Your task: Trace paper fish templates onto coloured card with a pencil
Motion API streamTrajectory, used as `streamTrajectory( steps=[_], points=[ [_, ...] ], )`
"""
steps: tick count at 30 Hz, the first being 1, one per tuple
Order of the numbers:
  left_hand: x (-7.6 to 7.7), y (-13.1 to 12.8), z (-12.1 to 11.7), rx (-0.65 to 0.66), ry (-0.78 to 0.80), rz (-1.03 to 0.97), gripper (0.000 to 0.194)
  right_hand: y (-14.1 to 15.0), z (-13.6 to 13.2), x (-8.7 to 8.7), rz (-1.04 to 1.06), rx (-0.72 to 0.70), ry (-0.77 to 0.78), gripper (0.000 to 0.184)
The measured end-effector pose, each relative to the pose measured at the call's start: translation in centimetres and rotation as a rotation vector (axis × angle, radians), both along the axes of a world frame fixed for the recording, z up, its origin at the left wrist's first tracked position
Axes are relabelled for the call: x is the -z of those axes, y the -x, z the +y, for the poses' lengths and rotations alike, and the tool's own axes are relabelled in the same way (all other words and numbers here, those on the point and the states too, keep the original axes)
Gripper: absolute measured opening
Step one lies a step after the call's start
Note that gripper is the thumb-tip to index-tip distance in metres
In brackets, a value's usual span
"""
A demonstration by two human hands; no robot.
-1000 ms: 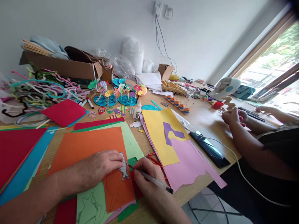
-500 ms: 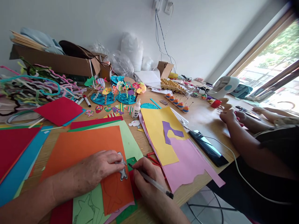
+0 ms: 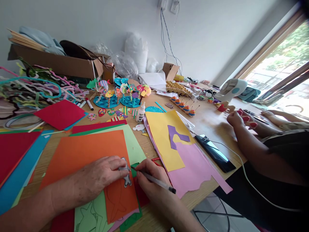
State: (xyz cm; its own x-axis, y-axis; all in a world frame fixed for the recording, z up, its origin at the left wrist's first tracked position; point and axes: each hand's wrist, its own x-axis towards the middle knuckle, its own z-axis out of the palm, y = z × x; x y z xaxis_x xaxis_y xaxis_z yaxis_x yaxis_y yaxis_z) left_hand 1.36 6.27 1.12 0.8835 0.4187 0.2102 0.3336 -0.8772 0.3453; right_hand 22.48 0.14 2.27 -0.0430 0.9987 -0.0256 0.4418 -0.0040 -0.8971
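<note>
My left hand [image 3: 103, 174] lies on a sheet of orange paper [image 3: 84, 145], its fingers stretched out and their tips pressing a small grey fish-shaped cutout [image 3: 127, 181] against it. The cutout is partly covered by those fingertips. In my right hand [image 3: 154, 182] is a pen with a clear barrel and black cap end [image 3: 160, 183], gripped between thumb and fingers. The pen tip is at the right edge of the cutout. Pencil-like fish outlines show on the orange sheet below and on a light green sheet [image 3: 89, 214] beneath.
Red-handled scissors [image 3: 156, 161] lie partly hidden behind my right hand. Yellow paper [image 3: 159, 138], pink paper [image 3: 190, 170] and a phone [image 3: 214, 153] lie to the right. A glue bottle [image 3: 140, 114] stands behind. At the far right, another person's hands [image 3: 235, 120] hold small red pieces.
My right hand and the pen have shifted slightly up and left along the cutout's edge. My left hand stays nearly still. The other person's hands have turned their pieces.
</note>
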Motion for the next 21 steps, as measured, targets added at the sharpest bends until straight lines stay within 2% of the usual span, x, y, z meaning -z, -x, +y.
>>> streamTrajectory(
  steps=[7,10,16,21],
  points=[
    [0.0,-0.1,-0.1,-0.006,0.002,0.007,0.030,0.2,0.4,-0.3,-0.019,-0.028,0.034,0.011],
    [-0.2,0.0,0.1,-0.001,0.058,-0.032,0.032,0.3,0.3,-0.2,-0.018,-0.015,0.021,0.010],
    [-0.4,0.8,0.9,0.018,0.273,-0.114,0.045,0.3,-0.6,-0.5,-0.012,-0.034,-0.116,0.011],
    [-0.5,0.8,1.1,0.032,0.369,-0.144,0.042,0.6,-1.6,0.1,-0.045,-0.062,-0.218,0.009]
  ],
)
